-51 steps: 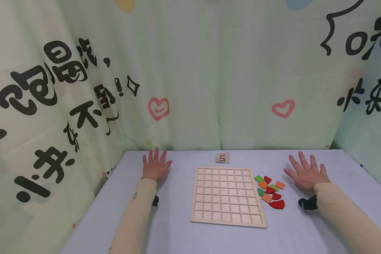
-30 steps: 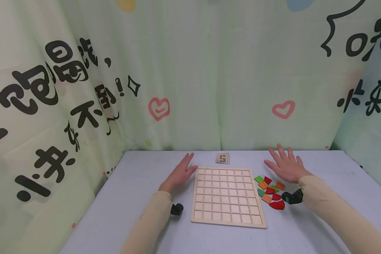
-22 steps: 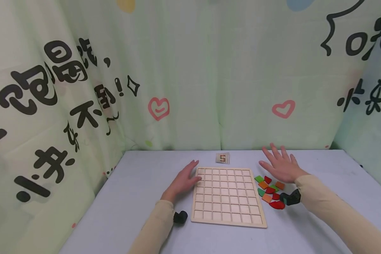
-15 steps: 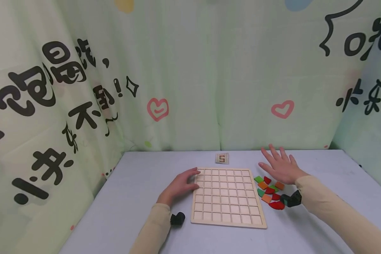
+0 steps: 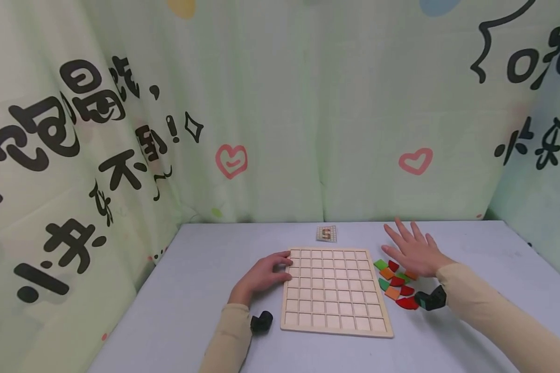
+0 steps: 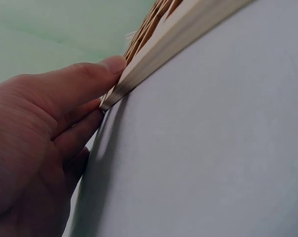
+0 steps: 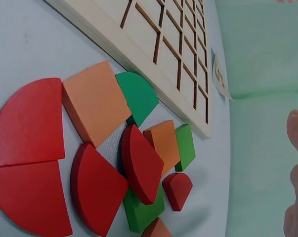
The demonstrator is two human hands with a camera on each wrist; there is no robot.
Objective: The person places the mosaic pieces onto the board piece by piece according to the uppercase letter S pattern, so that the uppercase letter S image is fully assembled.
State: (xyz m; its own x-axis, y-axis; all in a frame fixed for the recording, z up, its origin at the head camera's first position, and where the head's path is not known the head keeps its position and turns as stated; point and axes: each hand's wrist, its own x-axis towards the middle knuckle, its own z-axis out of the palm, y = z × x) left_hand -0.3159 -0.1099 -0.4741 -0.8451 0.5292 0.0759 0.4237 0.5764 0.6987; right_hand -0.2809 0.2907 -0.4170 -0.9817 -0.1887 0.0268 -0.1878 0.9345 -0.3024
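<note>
A wooden grid board (image 5: pixel 333 290) with square cells lies on the table. My left hand (image 5: pixel 263 274) is at its left edge, thumb and fingers spread; in the left wrist view the thumb tip (image 6: pixel 114 64) touches the board's rim (image 6: pixel 173 44), with other fingertips beside its corner. To the board's right lie several coloured wooden pieces: red wedges (image 7: pixel 27 123), orange squares (image 7: pixel 97 103), green squares (image 7: pixel 186 145) and a dark green wedge (image 7: pixel 138 96). My right hand (image 5: pixel 415 251) is held above and behind them, fingers spread, holding nothing. Some pieces overlap.
A small printed card (image 5: pixel 326 233) lies behind the board, near the back edge of the white table (image 5: pixel 196 300). A pale curtain (image 5: pixel 280 114) with black lettering and hearts hangs at the back and sides. Black wrist cameras (image 5: pixel 262 322) sit on both forearms.
My left hand has come from the far left of the table to the board's left edge. My right hand has moved left, from beside the pieces to above them.
</note>
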